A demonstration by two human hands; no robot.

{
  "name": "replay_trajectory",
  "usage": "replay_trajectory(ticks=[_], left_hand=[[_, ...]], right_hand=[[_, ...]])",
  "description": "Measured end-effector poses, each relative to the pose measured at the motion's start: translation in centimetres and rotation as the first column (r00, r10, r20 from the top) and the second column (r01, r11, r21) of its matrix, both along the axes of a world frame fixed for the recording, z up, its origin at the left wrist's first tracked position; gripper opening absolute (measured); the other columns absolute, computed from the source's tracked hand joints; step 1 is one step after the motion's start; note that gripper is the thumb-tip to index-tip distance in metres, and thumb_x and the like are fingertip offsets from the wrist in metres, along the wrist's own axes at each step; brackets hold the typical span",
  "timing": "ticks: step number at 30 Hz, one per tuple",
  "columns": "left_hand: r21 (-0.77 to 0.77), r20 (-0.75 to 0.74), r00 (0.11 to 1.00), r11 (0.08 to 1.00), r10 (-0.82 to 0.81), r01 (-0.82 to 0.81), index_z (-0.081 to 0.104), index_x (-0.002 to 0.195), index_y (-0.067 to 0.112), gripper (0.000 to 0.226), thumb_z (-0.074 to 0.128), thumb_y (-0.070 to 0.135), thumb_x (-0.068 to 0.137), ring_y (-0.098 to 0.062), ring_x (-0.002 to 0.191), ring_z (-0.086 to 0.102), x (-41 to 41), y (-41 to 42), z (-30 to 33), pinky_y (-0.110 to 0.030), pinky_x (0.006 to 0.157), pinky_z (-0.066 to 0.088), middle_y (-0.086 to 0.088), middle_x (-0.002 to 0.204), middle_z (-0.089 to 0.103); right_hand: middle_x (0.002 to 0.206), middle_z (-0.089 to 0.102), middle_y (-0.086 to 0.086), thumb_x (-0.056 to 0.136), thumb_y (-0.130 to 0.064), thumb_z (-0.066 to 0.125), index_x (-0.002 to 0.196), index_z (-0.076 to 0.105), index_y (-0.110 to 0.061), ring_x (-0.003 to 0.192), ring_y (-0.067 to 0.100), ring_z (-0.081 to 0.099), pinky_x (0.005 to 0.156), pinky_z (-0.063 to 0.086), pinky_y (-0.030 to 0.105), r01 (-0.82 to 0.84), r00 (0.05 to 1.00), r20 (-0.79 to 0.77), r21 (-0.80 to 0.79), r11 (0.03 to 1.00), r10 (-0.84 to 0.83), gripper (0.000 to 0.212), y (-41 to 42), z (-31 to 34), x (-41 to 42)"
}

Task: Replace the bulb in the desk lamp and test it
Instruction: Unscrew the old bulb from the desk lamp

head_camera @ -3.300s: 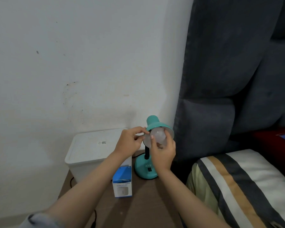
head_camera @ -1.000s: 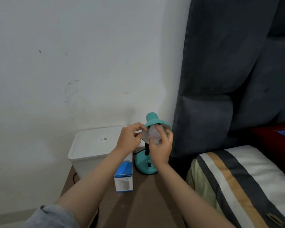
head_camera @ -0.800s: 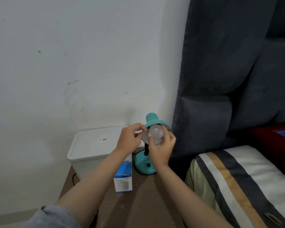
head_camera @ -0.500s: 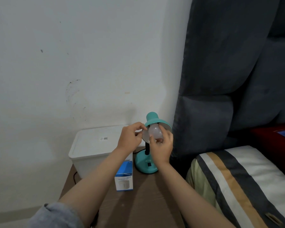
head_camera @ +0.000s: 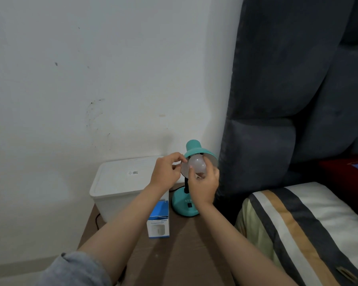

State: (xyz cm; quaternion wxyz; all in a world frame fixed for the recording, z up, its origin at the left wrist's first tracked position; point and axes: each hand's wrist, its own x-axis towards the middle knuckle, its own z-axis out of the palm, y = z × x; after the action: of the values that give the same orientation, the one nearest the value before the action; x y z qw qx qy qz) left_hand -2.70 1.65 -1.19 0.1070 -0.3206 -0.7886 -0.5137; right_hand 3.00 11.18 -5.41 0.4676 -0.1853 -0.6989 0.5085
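Note:
A small teal desk lamp (head_camera: 185, 207) stands on a brown bedside table (head_camera: 182, 250), its shade (head_camera: 196, 150) tilted toward me. A white round bulb (head_camera: 197, 165) sits in the mouth of the shade and is unlit. My right hand (head_camera: 203, 185) reaches up from below, its fingers closed around the bulb. My left hand (head_camera: 166, 172) pinches the left rim of the shade. The lamp's neck is mostly hidden behind my right hand.
A blue and white bulb box (head_camera: 158, 222) stands on the table under my left forearm. A white lidded plastic bin (head_camera: 120, 182) sits against the wall. A dark padded headboard (head_camera: 287, 100) and a striped pillow (head_camera: 298, 223) lie to the right.
My right fingers have shifted around the bulb from frame to frame while my left hand stays on the shade rim. The lamp has not moved.

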Motion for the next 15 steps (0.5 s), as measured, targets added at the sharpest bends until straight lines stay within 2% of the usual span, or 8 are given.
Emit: replay_trajectory(ticks=[3,5,6,8,9,12,15], left_hand=[[0.003,-0.003,1.000,1.000,0.003,-0.003,0.068,0.082,0.016,0.028,0.055,-0.009,0.080,-0.012,0.087,0.064,-0.06,0.09,-0.04,-0.028,0.078,0.056,0.003,0.087,0.068],[0.003,-0.010,1.000,1.000,-0.001,0.001,0.068,0.082,0.016,0.027,0.056,-0.008,0.080,-0.011,0.084,0.065,-0.05,0.13,-0.05,-0.025,0.075,0.056,0.004,0.087,0.068],[0.004,-0.010,1.000,1.000,-0.004,0.004,0.068,0.082,0.016,0.027,0.056,-0.008,0.081,-0.012,0.082,0.065,-0.06,0.15,-0.10,-0.024,0.073,0.056,0.005,0.087,0.068],[0.014,-0.010,1.000,1.000,-0.010,0.010,0.068,0.082,0.016,0.027,0.056,-0.008,0.081,-0.010,0.083,0.065,-0.07,0.16,-0.16,-0.018,0.073,0.054,0.007,0.086,0.067],[0.019,-0.012,1.000,1.000,-0.011,0.011,0.068,0.081,0.015,0.027,0.056,-0.009,0.080,-0.008,0.086,0.064,-0.08,0.16,-0.19,-0.015,0.074,0.053,0.007,0.085,0.067],[0.025,-0.015,1.000,1.000,-0.008,0.009,0.068,0.081,0.015,0.028,0.055,-0.009,0.080,-0.008,0.089,0.063,-0.08,0.16,-0.26,-0.012,0.074,0.051,0.005,0.086,0.067],[0.030,-0.013,1.000,1.000,-0.004,0.004,0.068,0.082,0.015,0.028,0.054,-0.009,0.079,-0.014,0.085,0.065,-0.16,0.08,-0.34,-0.016,0.074,0.053,0.002,0.087,0.069]], right_hand=[[0.124,0.045,0.011,0.079,-0.001,0.065,0.122,0.060,-0.016,0.115,0.025,0.051,0.096,0.048,0.032,-0.021,1.000,-0.018,0.108,0.994,0.023,0.046,0.42,-0.40,-0.09],[0.131,0.041,0.010,0.077,0.007,0.062,0.115,0.064,-0.016,0.123,0.021,0.045,0.103,0.045,0.035,-0.048,0.998,-0.025,0.107,0.993,0.051,0.045,0.39,-0.48,0.09],[0.133,0.040,0.011,0.077,0.008,0.062,0.114,0.065,-0.016,0.123,0.019,0.043,0.103,0.045,0.030,-0.052,0.998,-0.035,0.091,0.995,0.055,0.045,0.31,-0.56,0.22],[0.131,0.040,0.013,0.077,0.003,0.068,0.117,0.064,-0.017,0.119,0.016,0.044,0.097,0.042,0.011,-0.030,0.998,-0.058,0.026,0.999,0.032,0.045,0.09,-0.73,0.29],[0.129,0.041,0.013,0.077,-0.003,0.071,0.121,0.061,-0.019,0.115,0.017,0.047,0.093,0.042,0.008,-0.014,0.998,-0.060,-0.008,1.000,0.013,0.048,-0.10,-0.70,0.25],[0.124,0.045,0.010,0.081,-0.020,0.072,0.132,0.050,-0.025,0.099,0.019,0.057,0.083,0.052,0.018,-0.007,0.999,-0.044,-0.120,0.993,0.002,0.056,-0.36,-0.50,-0.02],[0.124,0.047,0.009,0.084,-0.017,0.069,0.129,0.052,-0.018,0.099,0.015,0.055,0.073,0.045,0.002,-0.011,1.000,-0.015,-0.118,0.993,0.009,0.048,-0.27,0.05,-0.02]])
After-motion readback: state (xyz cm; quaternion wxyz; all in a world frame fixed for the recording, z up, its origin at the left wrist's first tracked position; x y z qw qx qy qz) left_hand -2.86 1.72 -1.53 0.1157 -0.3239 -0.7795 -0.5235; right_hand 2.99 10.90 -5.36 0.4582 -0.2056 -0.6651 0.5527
